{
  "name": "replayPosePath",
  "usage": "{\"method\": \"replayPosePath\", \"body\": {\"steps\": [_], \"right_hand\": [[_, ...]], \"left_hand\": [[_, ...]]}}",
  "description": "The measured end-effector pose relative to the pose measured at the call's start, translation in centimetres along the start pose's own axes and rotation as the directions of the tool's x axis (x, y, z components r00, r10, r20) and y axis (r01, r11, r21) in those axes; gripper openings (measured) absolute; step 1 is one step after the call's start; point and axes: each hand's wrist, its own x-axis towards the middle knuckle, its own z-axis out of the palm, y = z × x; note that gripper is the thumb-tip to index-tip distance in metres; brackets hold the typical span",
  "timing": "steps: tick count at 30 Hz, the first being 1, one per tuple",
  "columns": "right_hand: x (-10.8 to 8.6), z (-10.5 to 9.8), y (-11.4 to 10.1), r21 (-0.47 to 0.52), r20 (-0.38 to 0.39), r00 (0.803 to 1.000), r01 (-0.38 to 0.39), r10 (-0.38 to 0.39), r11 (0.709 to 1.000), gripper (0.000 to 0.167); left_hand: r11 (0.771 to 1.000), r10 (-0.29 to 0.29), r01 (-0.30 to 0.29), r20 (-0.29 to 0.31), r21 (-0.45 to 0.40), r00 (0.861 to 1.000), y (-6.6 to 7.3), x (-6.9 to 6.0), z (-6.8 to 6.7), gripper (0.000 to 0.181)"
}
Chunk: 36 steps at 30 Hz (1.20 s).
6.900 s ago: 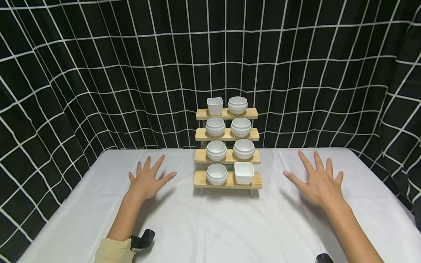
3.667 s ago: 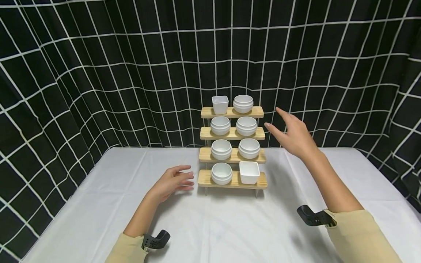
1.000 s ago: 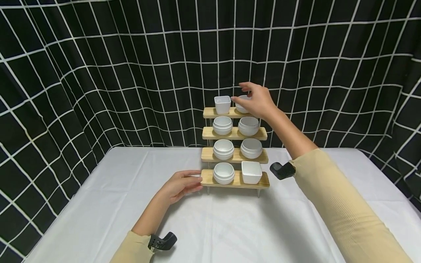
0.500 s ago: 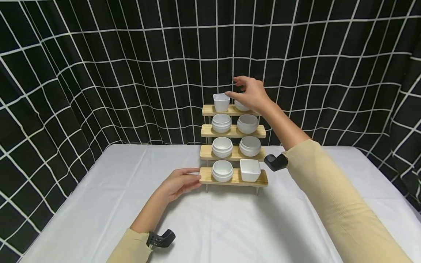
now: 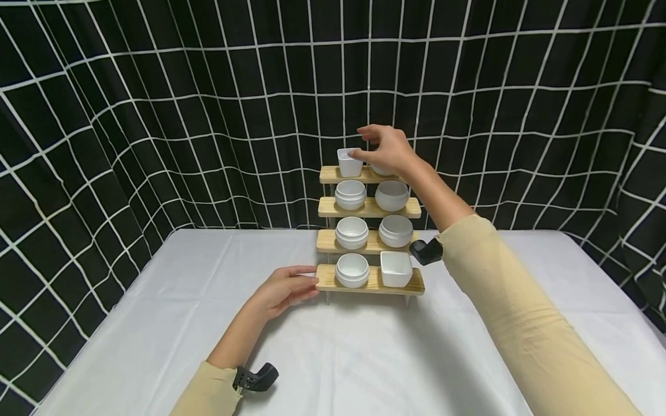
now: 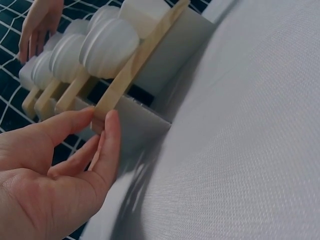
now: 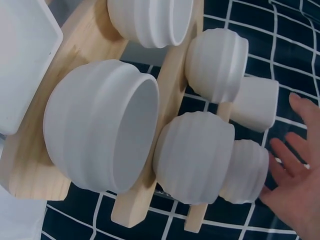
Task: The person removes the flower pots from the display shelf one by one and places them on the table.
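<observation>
Cup (image 5: 349, 167), square-rimmed, stood atop the stand (image 5: 373, 242), just beside the right hand (image 5: 389, 151), its fingers parted; the left hand (image 5: 283, 293) pinched the stand's lowest board (image 6: 129, 71).

Soft light from above on a white worktop (image 5: 333, 370)
Blurred shadows lie beneath the stand (image 5: 376, 282) and right sleeve (image 5: 525, 312); lines on the gridded curtain (image 5: 260, 124) bend toward the head view's edges; both wrist views look dimmer, bluish, softer.
</observation>
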Motion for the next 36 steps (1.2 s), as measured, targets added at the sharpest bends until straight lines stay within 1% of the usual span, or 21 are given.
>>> {"method": "replayPosePath", "body": {"steps": [3, 9, 11, 20, 27, 31, 36], "right_hand": [[0.2, 0.3, 0.2, -0.006, 0.016, 1.000, 0.005, -0.005, 1.000, 0.063], [0.4, 0.5, 0.0, -0.030, 0.040, 0.999, 0.038, -0.037, 0.999, 0.063], [0.6, 0.6, 0.0, -0.040, 0.049, 0.998, 0.037, -0.035, 0.999, 0.063], [0.9, 1.2, 0.1, -0.085, 0.073, 0.997, 0.014, -0.008, 0.996, 0.063], [1.1, 1.1, 0.0, -0.127, 0.090, 0.996, 0.002, 0.010, 0.992, 0.061], [1.1, 1.0, -0.1, -0.148, 0.107, 0.994, -0.006, 0.022, 0.989, 0.062], [1.2, 1.0, -0.1, -0.162, 0.110, 0.994, -0.005, 0.023, 0.987, 0.059]], "left_hand": [[1.000, 0.001, -0.001, 0.005, -0.001, 1.000, 0.0, 0.0, 0.1, 0.050], [1.000, 0.022, -0.023, 0.019, 0.010, 1.000, -0.1, 0.1, 0.0, 0.050], [1.000, 0.026, -0.026, 0.023, 0.008, 0.999, -0.2, 0.2, 0.0, 0.050], [1.000, 0.016, -0.016, 0.019, 0.000, 1.000, -0.1, 0.1, 0.1, 0.050], [1.000, 0.026, -0.026, 0.023, 0.006, 0.999, -0.2, 0.0, 0.1, 0.049], [1.000, 0.026, -0.026, 0.023, 0.012, 0.999, -0.3, 0.1, 0.1, 0.049], [1.000, 0.022, -0.022, 0.016, 0.007, 1.000, -0.3, 0.0, 0.0, 0.049]]}}
